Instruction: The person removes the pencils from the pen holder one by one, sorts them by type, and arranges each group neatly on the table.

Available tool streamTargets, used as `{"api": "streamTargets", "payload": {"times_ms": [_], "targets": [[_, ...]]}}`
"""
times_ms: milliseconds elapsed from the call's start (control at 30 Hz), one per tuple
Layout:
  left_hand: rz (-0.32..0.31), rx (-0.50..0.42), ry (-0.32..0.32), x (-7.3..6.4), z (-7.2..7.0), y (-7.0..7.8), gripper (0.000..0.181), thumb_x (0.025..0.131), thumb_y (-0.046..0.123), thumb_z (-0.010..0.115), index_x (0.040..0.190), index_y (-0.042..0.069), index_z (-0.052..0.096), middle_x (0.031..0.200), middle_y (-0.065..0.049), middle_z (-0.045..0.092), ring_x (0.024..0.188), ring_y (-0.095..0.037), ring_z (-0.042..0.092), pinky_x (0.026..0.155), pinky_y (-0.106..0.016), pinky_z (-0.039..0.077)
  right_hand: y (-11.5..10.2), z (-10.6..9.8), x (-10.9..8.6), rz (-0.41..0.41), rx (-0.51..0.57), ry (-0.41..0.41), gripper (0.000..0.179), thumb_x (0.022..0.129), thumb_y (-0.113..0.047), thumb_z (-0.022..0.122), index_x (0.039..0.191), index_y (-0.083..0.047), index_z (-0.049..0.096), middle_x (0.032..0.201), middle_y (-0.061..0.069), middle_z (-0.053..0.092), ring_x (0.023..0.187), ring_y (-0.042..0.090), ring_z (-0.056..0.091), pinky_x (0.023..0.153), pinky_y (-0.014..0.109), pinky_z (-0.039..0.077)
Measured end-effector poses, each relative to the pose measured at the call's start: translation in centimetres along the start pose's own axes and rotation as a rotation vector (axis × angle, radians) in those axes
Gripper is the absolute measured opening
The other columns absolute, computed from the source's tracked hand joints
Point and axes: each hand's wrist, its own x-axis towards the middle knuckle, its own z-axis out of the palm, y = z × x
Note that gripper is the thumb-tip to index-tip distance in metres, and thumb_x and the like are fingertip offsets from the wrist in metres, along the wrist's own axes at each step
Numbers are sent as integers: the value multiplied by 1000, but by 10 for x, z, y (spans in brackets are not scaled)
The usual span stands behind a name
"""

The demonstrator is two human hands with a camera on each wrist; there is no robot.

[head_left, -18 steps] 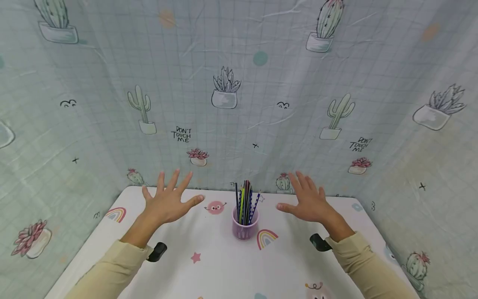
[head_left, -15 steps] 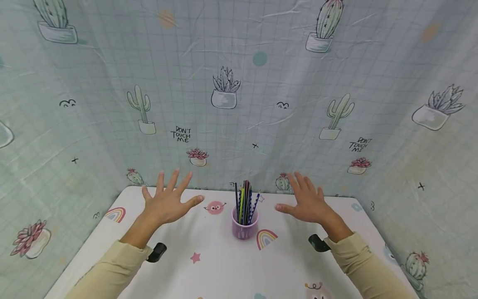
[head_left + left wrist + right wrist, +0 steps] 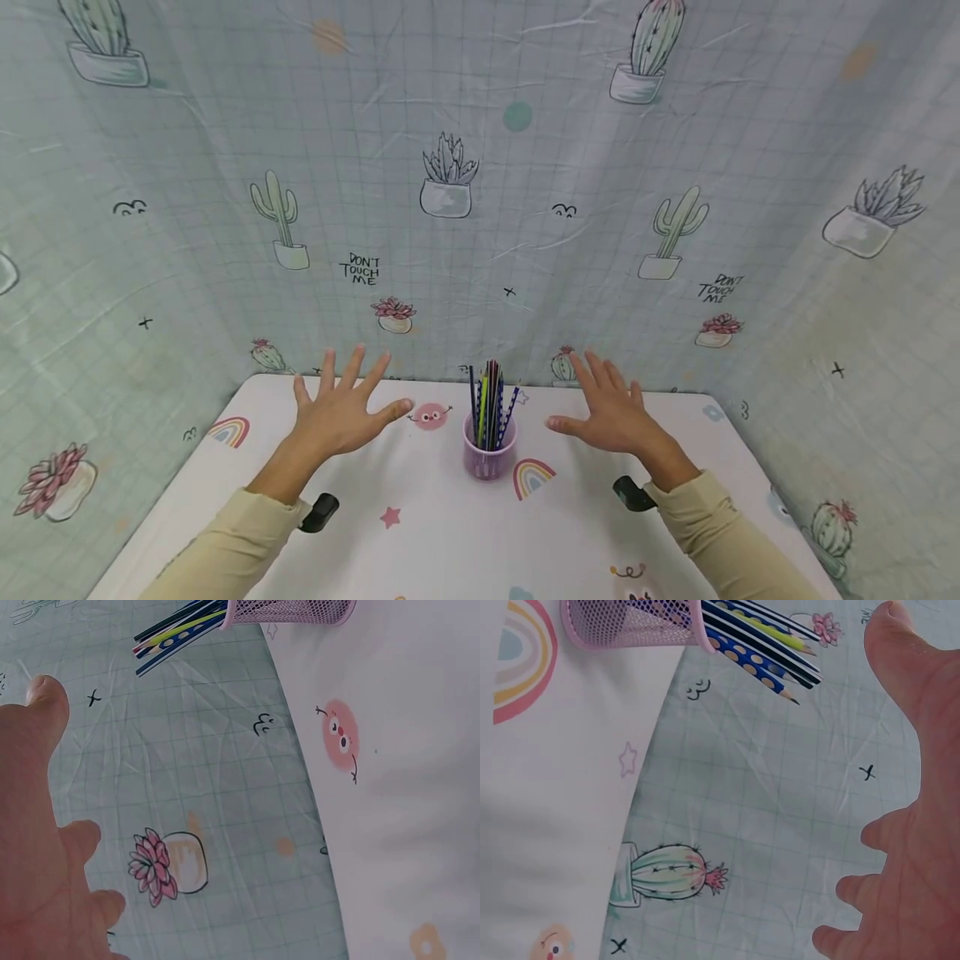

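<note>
A pink mesh pencil cup (image 3: 489, 461) stands upright on the white table, holding several pencils (image 3: 492, 404) in dark, striped, dotted and yellow-green finishes. Left of the cup, my left hand (image 3: 341, 417) hovers over the table with fingers spread and nothing in it. On the cup's other side my right hand (image 3: 613, 414) is held the same way, its thumb pointing toward the cup with a gap between. Both wrist views show the mesh cup (image 3: 634, 626) at the top, apart from the left hand (image 3: 30, 825) and the right hand (image 3: 922, 802).
The white table (image 3: 442, 550) carries printed rainbows, stars and smiling figures. Behind it and along both sides hangs a grey-green cloth (image 3: 465, 258) printed with cacti, meeting the table's back edge close behind the cup. A dark wrist camera (image 3: 319, 512) sits under each forearm.
My right hand has drifted slightly left toward the cup. My left hand has shifted a little right and down. The whole view has moved slightly; the cup stays standing in place.
</note>
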Motion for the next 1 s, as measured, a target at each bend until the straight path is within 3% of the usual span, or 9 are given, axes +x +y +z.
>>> {"api": "streamTargets", "payload": {"times_ms": [600,1000], "targets": [[10,12,20,-7,13,-3,93,92,84,43,167,31,24,177,-13,12,159,-55,-6,115,-88,-6,-2,24,4,-7,1,-32,113,87,-67,72,168,-12,15,175,21,9,159,52,8,117,86,5],[26,-15,5,-4,22,5,94,92,84,44,167,30,24,176,-14,12,159,-55,-7,114,-87,-7,-8,42,5,4,7,-52,116,84,-70,73,168,-14,16,176,19,9,161,50,9,119,84,7]]}}
